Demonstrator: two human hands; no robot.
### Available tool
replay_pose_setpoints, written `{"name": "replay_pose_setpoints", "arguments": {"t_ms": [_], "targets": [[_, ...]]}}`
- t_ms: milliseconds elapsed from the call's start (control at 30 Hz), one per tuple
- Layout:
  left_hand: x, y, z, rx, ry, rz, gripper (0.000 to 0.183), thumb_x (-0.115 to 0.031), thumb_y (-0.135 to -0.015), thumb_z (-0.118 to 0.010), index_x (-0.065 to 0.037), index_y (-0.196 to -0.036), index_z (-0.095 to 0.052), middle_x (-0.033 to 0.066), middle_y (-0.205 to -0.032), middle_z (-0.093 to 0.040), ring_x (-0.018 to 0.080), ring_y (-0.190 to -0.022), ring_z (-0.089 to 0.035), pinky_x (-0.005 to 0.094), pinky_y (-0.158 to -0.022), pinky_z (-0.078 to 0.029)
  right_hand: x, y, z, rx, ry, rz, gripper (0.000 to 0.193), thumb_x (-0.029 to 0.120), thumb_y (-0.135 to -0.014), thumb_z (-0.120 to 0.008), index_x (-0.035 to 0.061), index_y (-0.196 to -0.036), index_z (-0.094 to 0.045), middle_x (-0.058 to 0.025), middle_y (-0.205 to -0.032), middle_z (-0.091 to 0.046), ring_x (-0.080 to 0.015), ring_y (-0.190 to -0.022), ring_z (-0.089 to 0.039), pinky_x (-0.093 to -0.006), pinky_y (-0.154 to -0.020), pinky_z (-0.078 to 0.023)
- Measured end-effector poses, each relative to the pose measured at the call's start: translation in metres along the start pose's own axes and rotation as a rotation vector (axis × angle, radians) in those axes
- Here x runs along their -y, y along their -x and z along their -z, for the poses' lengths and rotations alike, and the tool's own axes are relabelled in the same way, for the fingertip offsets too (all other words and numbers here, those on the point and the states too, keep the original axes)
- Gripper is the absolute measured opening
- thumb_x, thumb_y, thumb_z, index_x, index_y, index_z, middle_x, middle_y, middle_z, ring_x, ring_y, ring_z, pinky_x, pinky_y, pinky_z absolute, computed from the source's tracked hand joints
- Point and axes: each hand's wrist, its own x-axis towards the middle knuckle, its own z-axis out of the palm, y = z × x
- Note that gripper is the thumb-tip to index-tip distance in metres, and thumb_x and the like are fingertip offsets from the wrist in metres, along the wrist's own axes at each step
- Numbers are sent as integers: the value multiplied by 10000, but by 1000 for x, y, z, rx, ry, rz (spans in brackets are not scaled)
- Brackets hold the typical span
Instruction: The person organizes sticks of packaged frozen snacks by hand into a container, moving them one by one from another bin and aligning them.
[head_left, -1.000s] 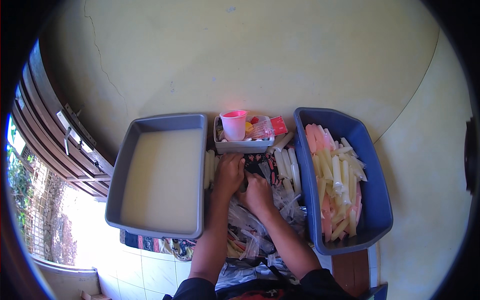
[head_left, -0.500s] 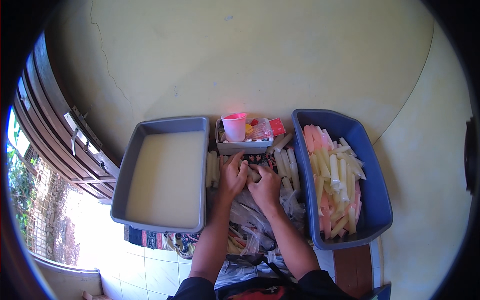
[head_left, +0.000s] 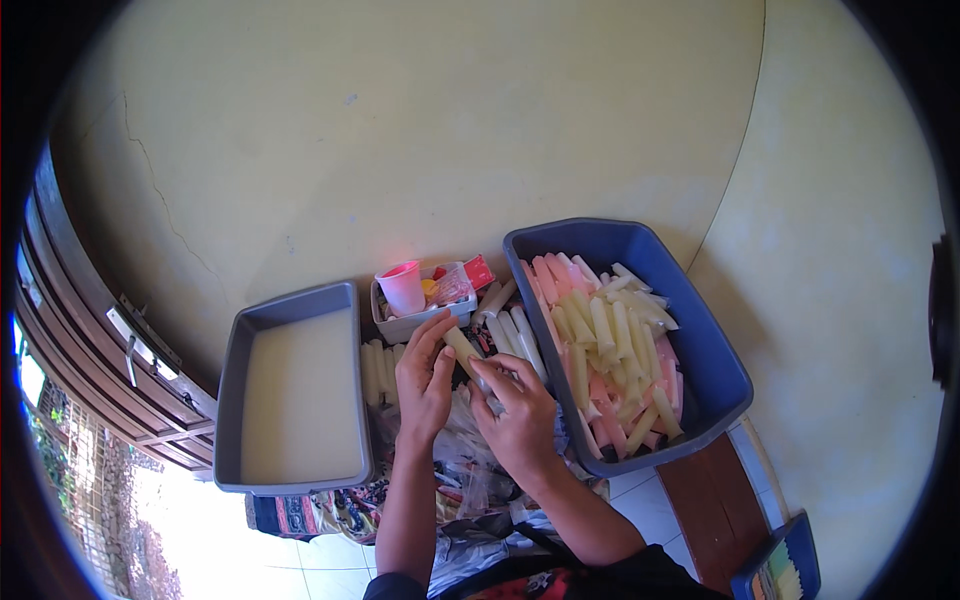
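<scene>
A pale yellow liquid-filled plastic tube [head_left: 461, 347] is held aslant between my two hands, above the middle of the table. My left hand [head_left: 424, 385] is at its upper end, fingers long and slightly bent along it, thumb close to its side. My right hand [head_left: 520, 415] has its fingers closed round the lower end, which they partly hide. Below my hands lies a heap of clear plastic bags [head_left: 462, 440]. Similar filled tubes [head_left: 517, 335] lie in a row to the right, and more tubes [head_left: 376, 372] lie to the left.
At left stands a grey tub [head_left: 365, 400] of milky liquid. A blue tub [head_left: 722, 390] at right holds many pale yellow and pink tubes. A small grey box [head_left: 400, 328] with a pink cup [head_left: 402, 290] sits at the back, near the wall. A brown bench [head_left: 715, 520] stands lower right.
My view has swung to the right. The tube, mostly hidden between my hands before, now shows plainly, tilted up. My hands have moved apart along it.
</scene>
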Motion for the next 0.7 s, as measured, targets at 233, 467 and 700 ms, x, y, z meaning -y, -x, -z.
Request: {"name": "replay_pose_setpoints", "arguments": {"t_ms": [233,467,700], "targets": [[-69,-18,-40,104,400,-129,431,-8,-998,-536,52,-1401,-675,220,-1535,-591,312,-1473,-539,438,-1246,-394,22,-18,84,24,182,96,430,7,-919,-772,3,-1344,-707,-239,-1295,-732,-395,-1064,-772,-418,-885,-638],[-48,-65,-132,322,453,-83,446,-13,-940,-534,32,-1345,-715,255,-1511,-605,356,-1463,-553,430,-1225,-412,-16,-57,145,232,530,62,442,22,-952,-719,-72,-1375,-634,-265,-1250,-716,-414,-1027,-757,-445,-872,-634],[5,-111,-208,478,71,113,511,-100,-937,-517,32,-1402,-683,264,-1537,-595,354,-1382,-598,364,-1148,-453,-103,-83,154,538,786,35,416,52,-990,-656,-145,-1352,-594,-287,-1257,-702,-390,-1014,-767,-433,-887,-639]]}}
